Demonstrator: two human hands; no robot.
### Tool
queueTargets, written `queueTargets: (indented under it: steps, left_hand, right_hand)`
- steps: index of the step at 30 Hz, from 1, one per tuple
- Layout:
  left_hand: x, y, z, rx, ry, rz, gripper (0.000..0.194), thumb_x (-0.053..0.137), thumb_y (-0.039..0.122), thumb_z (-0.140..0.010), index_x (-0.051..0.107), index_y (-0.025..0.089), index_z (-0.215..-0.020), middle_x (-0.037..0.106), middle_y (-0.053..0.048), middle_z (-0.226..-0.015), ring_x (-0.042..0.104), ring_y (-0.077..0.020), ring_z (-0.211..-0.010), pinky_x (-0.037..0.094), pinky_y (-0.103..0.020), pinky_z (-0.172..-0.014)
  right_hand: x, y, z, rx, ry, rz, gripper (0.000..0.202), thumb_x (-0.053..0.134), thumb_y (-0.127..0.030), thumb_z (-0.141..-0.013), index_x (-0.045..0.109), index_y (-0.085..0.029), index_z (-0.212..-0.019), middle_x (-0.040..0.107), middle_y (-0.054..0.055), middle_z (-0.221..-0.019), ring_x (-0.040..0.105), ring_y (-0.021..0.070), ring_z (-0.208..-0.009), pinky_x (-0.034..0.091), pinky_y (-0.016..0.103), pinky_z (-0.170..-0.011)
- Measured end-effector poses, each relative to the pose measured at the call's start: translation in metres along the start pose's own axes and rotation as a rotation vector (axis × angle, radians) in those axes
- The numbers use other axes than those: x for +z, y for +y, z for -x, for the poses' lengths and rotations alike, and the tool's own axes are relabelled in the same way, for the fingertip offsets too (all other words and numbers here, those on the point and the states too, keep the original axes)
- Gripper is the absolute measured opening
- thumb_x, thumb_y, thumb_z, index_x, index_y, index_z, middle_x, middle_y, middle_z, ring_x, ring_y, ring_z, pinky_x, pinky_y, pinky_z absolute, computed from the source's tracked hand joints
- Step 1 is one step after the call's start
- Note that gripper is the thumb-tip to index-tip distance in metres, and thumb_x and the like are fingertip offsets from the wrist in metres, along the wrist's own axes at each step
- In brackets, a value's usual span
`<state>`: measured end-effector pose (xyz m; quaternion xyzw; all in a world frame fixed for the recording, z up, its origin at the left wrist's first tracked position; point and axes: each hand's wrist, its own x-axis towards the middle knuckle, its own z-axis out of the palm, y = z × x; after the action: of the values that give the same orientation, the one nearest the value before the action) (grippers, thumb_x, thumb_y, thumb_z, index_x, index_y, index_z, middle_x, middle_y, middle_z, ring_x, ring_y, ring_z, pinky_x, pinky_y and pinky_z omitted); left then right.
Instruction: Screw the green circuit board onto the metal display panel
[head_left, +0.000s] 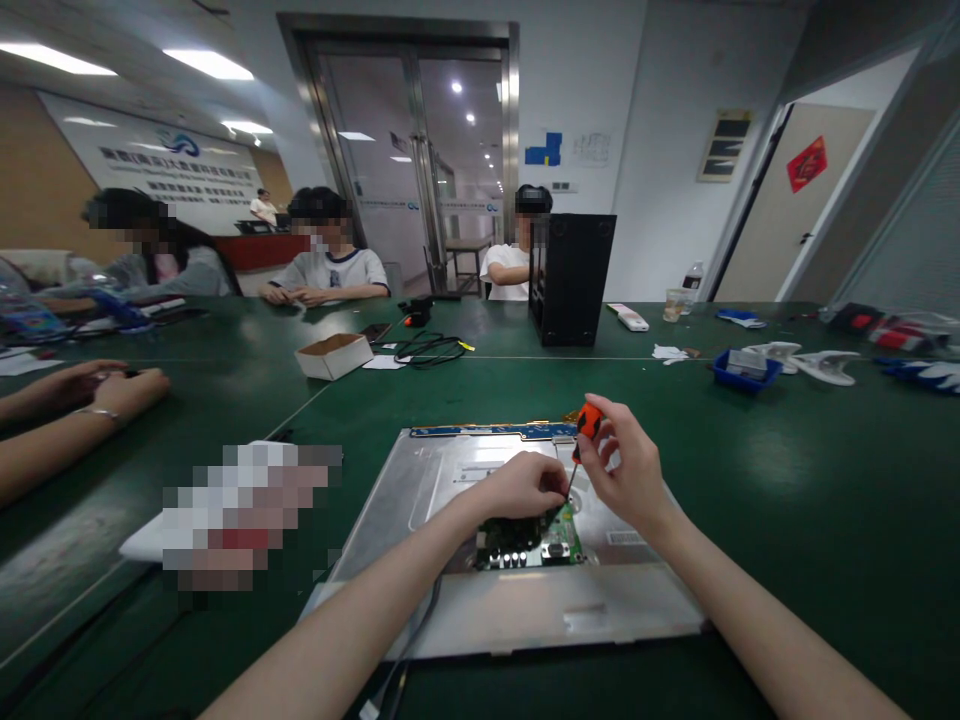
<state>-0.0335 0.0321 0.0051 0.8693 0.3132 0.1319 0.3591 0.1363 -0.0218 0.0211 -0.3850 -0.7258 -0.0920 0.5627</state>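
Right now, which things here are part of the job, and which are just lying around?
In use:
orange-and-black screwdriver, in the right hand
circuit board, under the left hand
metal-backed panel, beneath the board

Lying about:
open cardboard box
upright black computer case
bottle
blue tray

The left hand (525,485) and the right hand (622,465) are both bare, with slim fingers and narrow wrists. The left forearm (360,610) is long and smooth in outline, slender by the wrist and wider toward the bottom edge of the view, which cuts it off. The right forearm (765,600) has much the same tapering shape and is cut off at the bottom edge too. The skin of both forearms is uncovered along all the length in view, from wrist to picture edge. The fingernails look short on the right hand, though they are too small and soft to be sure.
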Motion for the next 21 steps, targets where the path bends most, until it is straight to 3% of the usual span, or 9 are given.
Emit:
queueTargets:
  steps: [8, 14, 21]
  left_hand:
    - [-0.0008, 0.0011, 0.0008, 0.009, 0.007, -0.008, 0.008, 0.062, 0.009, -0.07, 0.066, 0.016, -0.071, 0.064, 0.001, -0.069, 0.058, -0.0149, -0.068, 0.041, -0.022, -0.064]
    - [0.001, -0.0006, 0.0, 0.008, 0.016, 0.014, 0.01, 0.059, 0.01, -0.07, 0.066, 0.016, -0.072, 0.063, 0.002, -0.065, 0.058, -0.0142, -0.064, 0.042, -0.022, -0.062]
    - [0.0008, -0.001, 0.0001, 0.012, 0.01, 0.032, 0.011, 0.059, 0.01, -0.069, 0.067, 0.015, -0.074, 0.066, 0.001, -0.068, 0.06, -0.015, -0.065, 0.043, -0.023, -0.065]
  right_hand:
    - [0.0007, 0.0041, 0.0013, -0.009, 0.007, -0.003, 0.036, 0.06, -0.024, -0.096, 0.053, -0.028, -0.131, 0.06, 0.003, -0.099, 0.058, 0.0088, -0.06, 0.049, 0.019, -0.044]
    - [-0.001, 0.0005, -0.0005, -0.015, -0.036, 0.005, 0.045, 0.054, -0.02, -0.098, 0.048, -0.03, -0.141, 0.06, 0.003, -0.1, 0.058, 0.0089, -0.059, 0.05, 0.02, -0.046]
    - [0.0002, 0.001, 0.0011, 0.003, -0.017, -0.006, 0.044, 0.052, -0.021, -0.097, 0.046, -0.026, -0.14, 0.062, 0.001, -0.089, 0.058, 0.0096, -0.057, 0.048, 0.018, -0.044]
